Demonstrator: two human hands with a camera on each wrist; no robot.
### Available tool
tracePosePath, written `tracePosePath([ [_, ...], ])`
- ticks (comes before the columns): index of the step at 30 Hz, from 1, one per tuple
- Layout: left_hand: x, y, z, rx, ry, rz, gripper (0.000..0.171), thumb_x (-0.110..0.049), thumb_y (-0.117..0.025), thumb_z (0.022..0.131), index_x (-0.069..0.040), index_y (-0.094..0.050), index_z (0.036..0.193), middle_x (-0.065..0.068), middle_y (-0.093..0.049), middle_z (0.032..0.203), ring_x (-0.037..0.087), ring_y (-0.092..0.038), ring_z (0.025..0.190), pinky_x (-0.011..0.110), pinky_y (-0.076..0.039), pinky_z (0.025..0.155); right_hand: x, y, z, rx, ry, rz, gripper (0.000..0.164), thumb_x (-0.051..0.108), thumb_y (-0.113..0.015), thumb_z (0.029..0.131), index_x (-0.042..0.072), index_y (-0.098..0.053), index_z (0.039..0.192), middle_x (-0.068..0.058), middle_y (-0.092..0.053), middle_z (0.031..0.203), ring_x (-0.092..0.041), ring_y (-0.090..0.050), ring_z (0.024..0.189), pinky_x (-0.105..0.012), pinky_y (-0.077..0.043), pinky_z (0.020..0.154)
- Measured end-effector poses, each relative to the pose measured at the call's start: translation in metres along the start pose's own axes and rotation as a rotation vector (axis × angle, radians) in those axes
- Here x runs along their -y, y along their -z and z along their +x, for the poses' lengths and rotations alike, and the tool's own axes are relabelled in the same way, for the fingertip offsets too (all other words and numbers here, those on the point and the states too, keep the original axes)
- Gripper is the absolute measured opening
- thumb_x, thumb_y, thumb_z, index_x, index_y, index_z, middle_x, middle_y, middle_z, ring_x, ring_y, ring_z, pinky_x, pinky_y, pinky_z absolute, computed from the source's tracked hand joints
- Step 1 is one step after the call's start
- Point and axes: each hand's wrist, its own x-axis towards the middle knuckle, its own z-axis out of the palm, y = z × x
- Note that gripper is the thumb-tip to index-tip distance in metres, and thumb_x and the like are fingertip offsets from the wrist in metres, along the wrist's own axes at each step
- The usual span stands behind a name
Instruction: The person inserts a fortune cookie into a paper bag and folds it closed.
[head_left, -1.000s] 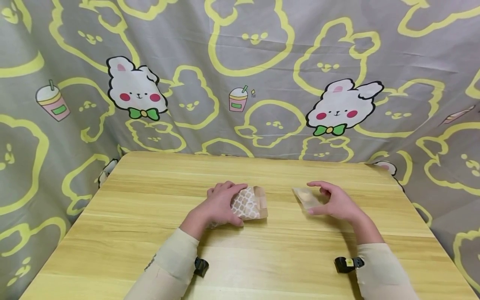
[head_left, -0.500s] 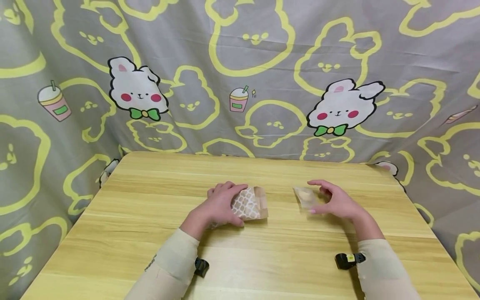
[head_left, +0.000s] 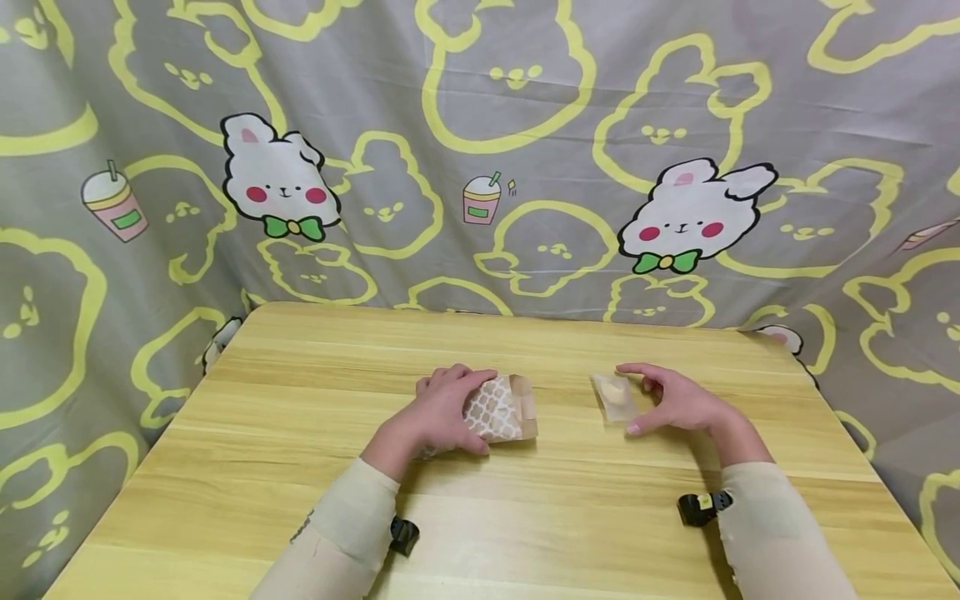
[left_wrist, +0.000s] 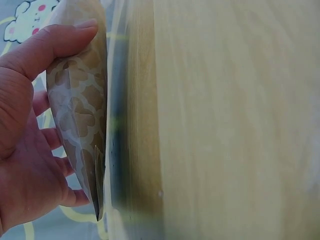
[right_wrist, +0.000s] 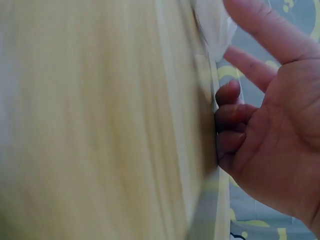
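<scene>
My left hand [head_left: 442, 408] grips a small brown paper bag [head_left: 495, 408] printed with a white lattice pattern. The bag lies on the table with its mouth facing right. In the left wrist view the thumb lies over the bag [left_wrist: 80, 115], and the other fingers show along its far side. Right of the bag lies a small translucent packet [head_left: 615, 398] with something pale inside. My right hand [head_left: 678, 404] is just beside it, thumb and index finger spread apart around its right side and the other fingers loosely bent. In the right wrist view the packet [right_wrist: 215, 27] is partly cut off.
A light wooden table [head_left: 480, 508] carries both things. Behind it hangs a grey curtain [head_left: 405, 92] with yellow outlines and rabbit prints. Small black devices [head_left: 405, 535] sit at both wrists, by the beige sleeves [head_left: 772, 517].
My right thumb has drawn back from the packet's lower edge, and the packet shows more fully. The left hand keeps its grip on the bag. The head view has shifted slightly.
</scene>
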Motion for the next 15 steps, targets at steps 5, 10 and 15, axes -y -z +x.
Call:
tracePosePath([
  [5,-0.0006,-0.0001,-0.0002,0.001,0.002,0.004,0.108,-0.039,-0.092,0.058,-0.027,-0.043,0.153,0.001,-0.048,0.133,0.027,-0.040,0.119,0.053,-0.025,0.101,0.0026,-0.0032,-0.0002,-0.001,-0.022,-0.047,0.097,0.028,-0.095,0.066,0.004,-0.046,0.147,-0.016,-0.047,0.106,-0.030,-0.040,0.099,-0.038,-0.034,0.083],
  [10,-0.0002,-0.0002,-0.0005,0.001,0.004,0.002,0.107,-0.039,-0.092,0.058,-0.026,-0.043,0.153,0.002,-0.048,0.133,0.027,-0.040,0.120,0.054,-0.025,0.100,0.0052,-0.0062,-0.0005,-0.008,-0.016,-0.035,0.097,0.026,-0.094,0.068,-0.001,-0.044,0.147,-0.023,-0.049,0.128,-0.035,-0.044,0.112,-0.051,-0.035,0.098],
  [15,0.0004,0.0001,-0.0014,-0.001,0.005,0.005,0.107,-0.039,-0.092,0.059,-0.027,-0.043,0.152,0.001,-0.048,0.132,0.028,-0.040,0.120,0.054,-0.025,0.100,0.0062,-0.0096,-0.0014,-0.037,-0.025,-0.015,0.086,0.026,-0.093,0.070,0.000,-0.051,0.140,-0.019,-0.052,0.118,-0.032,-0.043,0.106,-0.044,-0.037,0.092],
])
